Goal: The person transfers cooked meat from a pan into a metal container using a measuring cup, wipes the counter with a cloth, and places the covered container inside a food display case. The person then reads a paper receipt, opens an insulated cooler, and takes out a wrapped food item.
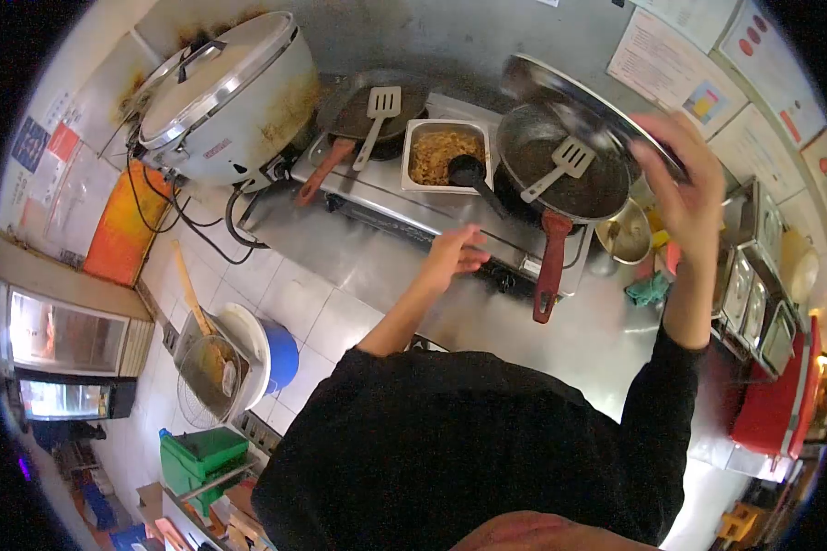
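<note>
My right hand (685,174) grips the edge of a dark, round pan lid (586,103) with a pale rim. The lid is tilted up over the back of the right frying pan (606,188), which has a red-brown handle and a slotted turner (560,168) lying in it. My left hand (455,257) is in front of the stove (386,200) with nothing in it, its fingers loosely bent and apart. Between the pans stands a steel food container (413,184) of brownish chopped food, with a black ladle (469,172) in it.
On the left burner sits another frying pan (335,119) with a slotted turner (378,124). A large rice cooker (239,101) stands further left. To the right are a metal bowl (627,234), a green cloth (648,289) and steel containers (749,285). A blue bucket (280,356) is on the floor.
</note>
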Available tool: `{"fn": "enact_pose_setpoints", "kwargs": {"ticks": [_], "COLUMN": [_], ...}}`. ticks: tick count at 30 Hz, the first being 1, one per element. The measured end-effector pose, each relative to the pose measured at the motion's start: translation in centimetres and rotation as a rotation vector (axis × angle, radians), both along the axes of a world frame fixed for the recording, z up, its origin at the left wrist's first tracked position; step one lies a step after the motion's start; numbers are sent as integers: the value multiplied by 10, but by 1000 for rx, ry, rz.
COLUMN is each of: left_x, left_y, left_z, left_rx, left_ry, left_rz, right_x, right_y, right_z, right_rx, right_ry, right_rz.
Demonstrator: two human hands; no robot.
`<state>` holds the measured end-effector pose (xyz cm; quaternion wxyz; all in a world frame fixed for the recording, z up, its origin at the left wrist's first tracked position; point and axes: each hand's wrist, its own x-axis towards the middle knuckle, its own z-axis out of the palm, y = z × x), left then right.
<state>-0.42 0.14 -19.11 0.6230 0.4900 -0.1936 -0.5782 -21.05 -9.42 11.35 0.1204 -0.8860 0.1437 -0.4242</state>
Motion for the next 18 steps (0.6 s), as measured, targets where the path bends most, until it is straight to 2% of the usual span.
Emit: {"fn": "enact_pose_setpoints", "kwargs": {"ticks": [4,5,8,13,16,18], "left_x": [-1,-4,1,17,34,46], "left_y": [-48,-53,-62,-43,-35,-35], "left_z": [29,37,36,37,40,47], "left_rx": [30,43,-28,34,-82,-106], "left_ry": [184,165,21,95,180,451], "left_rz": [17,82,64,-17,-18,-18], "right_x": [49,54,62,54,49,49], "right_y": [-30,-34,-43,-44,-42,-42], "right_z": [-4,-6,-16,-23,-27,-30], "right_rx": [-244,-282,-319,-213,-178,-160], "right_ry": [91,119,160,185,200,195], "right_rz": [88,104,75,26,1,7]}}
